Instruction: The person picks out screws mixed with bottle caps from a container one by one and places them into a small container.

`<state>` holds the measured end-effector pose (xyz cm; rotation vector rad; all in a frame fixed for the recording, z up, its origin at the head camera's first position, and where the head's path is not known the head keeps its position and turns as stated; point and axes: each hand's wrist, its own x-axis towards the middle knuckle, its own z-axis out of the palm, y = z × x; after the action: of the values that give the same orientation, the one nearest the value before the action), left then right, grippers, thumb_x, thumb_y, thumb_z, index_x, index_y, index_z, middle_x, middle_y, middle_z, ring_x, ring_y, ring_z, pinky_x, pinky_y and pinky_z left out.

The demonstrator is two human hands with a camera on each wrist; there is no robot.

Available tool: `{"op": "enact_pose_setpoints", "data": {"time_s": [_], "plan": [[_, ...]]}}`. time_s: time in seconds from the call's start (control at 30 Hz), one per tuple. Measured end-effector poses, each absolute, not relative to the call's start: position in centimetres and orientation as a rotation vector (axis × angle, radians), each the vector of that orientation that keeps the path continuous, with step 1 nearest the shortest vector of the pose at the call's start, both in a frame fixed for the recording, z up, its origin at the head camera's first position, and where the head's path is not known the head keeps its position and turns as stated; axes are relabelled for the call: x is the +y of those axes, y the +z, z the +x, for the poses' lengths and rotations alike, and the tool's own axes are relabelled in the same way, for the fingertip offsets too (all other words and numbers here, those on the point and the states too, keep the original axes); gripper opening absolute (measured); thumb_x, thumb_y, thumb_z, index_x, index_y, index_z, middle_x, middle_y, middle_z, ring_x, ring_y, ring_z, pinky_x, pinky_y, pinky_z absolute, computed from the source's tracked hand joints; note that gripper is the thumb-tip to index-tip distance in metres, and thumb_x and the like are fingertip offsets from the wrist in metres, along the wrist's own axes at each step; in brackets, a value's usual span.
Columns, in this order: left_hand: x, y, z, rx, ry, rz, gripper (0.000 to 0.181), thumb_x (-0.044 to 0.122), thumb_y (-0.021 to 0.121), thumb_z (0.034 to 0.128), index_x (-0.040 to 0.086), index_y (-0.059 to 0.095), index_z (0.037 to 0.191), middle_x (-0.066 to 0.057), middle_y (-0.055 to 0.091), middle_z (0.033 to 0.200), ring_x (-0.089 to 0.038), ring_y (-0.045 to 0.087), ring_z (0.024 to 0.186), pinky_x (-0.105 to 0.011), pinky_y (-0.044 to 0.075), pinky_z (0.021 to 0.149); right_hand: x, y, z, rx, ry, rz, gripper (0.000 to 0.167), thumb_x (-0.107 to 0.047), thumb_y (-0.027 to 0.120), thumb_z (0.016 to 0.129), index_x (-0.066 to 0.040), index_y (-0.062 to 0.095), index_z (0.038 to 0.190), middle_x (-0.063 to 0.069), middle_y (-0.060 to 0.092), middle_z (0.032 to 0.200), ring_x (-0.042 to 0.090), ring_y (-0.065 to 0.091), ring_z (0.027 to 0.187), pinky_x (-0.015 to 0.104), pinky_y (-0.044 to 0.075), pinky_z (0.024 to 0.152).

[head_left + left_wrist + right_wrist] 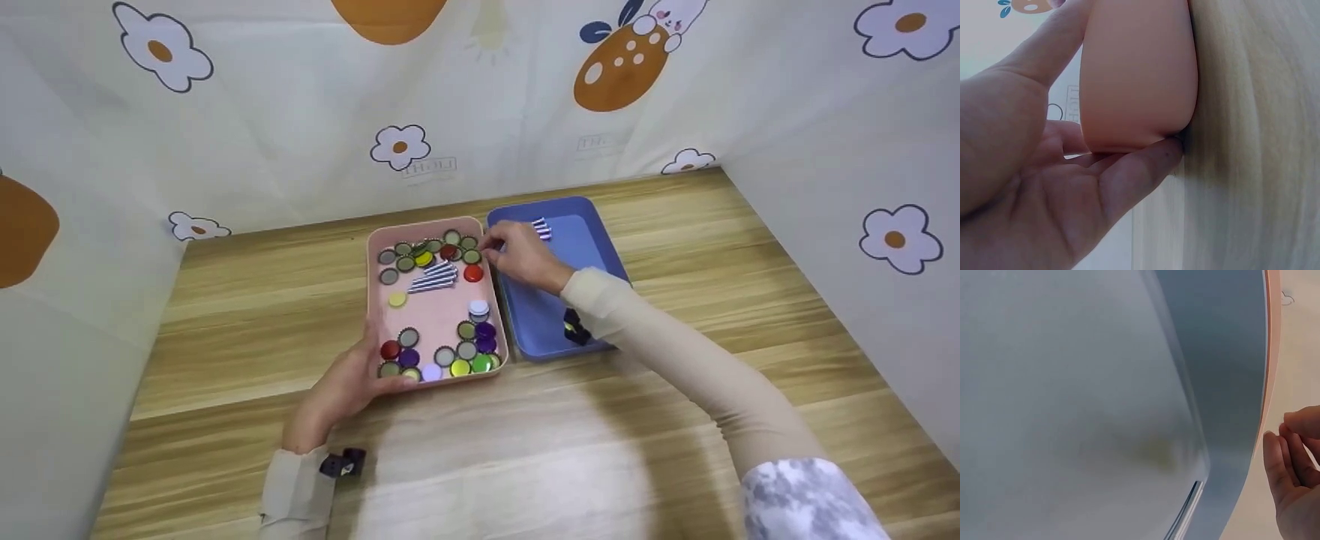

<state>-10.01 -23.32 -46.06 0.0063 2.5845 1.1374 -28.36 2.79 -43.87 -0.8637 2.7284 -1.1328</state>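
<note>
My left hand [346, 384] grips the near left corner of a pink tray [435, 316], thumb along the front rim and fingers against the outer side wall. In that tray, a bundle of silver screws [433, 279] lies in the upper middle, with bottle caps [445, 355] clustered at the far and near ends. Over the adjoining long rims hovers my right hand [521, 255], its bent fingertips close together near the pink tray's right edge. I see nothing between them in the right wrist view. Several screws [541, 229] lie at the far end of the blue tray [536, 319].
Both trays stand side by side on a wood-grain table [255, 330]. A pale printed cloth [285, 112] hangs behind and along both sides. Some caps, such as a red cap [473, 273], lie close to the pink tray's right wall.
</note>
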Motion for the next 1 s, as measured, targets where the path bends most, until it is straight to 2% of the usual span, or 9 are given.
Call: {"op": "enact_pose_setpoints", "data": {"time_s": [0.27, 0.57, 0.8, 0.9, 1.0], "plan": [[-23.3, -46.0, -10.0, 2.566, 1.144, -0.016, 0.122, 0.036, 0.080, 0.0841, 0.012, -0.013, 0.160, -0.023, 0.017, 0.166, -0.038, 0.025, 0.152, -0.052, 0.015, 0.126, 1.8, -43.9, -28.1, 2.693, -1.089, -0.932, 0.016, 0.000, 0.064, 0.092, 0.005, 0.075, 0.102, 0.019, 0.073, 0.102, 0.030, 0.069, 0.094, 0.038, 0.059, 0.085], [-23.5, -45.9, -9.8, 2.543, 1.189, 0.000, 0.120, 0.036, 0.079, 0.0849, 0.012, -0.012, 0.160, -0.021, 0.017, 0.167, -0.036, 0.025, 0.153, -0.052, 0.013, 0.126, 0.7, -43.5, -28.1, 2.681, -1.095, -0.940, 0.016, 0.001, 0.063, 0.092, 0.003, 0.076, 0.101, 0.016, 0.075, 0.101, 0.025, 0.070, 0.089, 0.032, 0.059, 0.075], [-23.4, -45.7, -9.8, 2.540, 1.167, -0.025, 0.120, 0.035, 0.079, 0.0855, 0.014, -0.013, 0.160, -0.022, 0.015, 0.167, -0.037, 0.022, 0.154, -0.053, 0.012, 0.126, -0.2, -43.6, -28.1, 2.634, -1.029, -0.920, 0.016, -0.003, 0.066, 0.094, 0.001, 0.076, 0.106, 0.015, 0.075, 0.107, 0.026, 0.071, 0.095, 0.032, 0.060, 0.081], [-23.4, -45.7, -9.9, 2.560, 1.152, -0.004, 0.121, 0.036, 0.079, 0.0847, 0.010, -0.012, 0.160, -0.023, 0.014, 0.166, -0.039, 0.022, 0.153, -0.053, 0.014, 0.125, -0.6, -43.5, -28.1, 2.636, -0.998, -0.916, 0.016, -0.005, 0.067, 0.093, 0.001, 0.075, 0.106, 0.015, 0.075, 0.109, 0.026, 0.070, 0.100, 0.032, 0.060, 0.084], [-23.2, -45.7, -9.9, 2.564, 1.161, 0.005, 0.121, 0.035, 0.080, 0.0841, 0.010, -0.010, 0.160, -0.023, 0.016, 0.166, -0.038, 0.024, 0.153, -0.051, 0.015, 0.126, -1.0, -43.5, -28.1, 2.637, -0.964, -0.935, 0.017, -0.006, 0.068, 0.093, 0.001, 0.076, 0.107, 0.015, 0.076, 0.108, 0.026, 0.071, 0.098, 0.031, 0.060, 0.082]]}}
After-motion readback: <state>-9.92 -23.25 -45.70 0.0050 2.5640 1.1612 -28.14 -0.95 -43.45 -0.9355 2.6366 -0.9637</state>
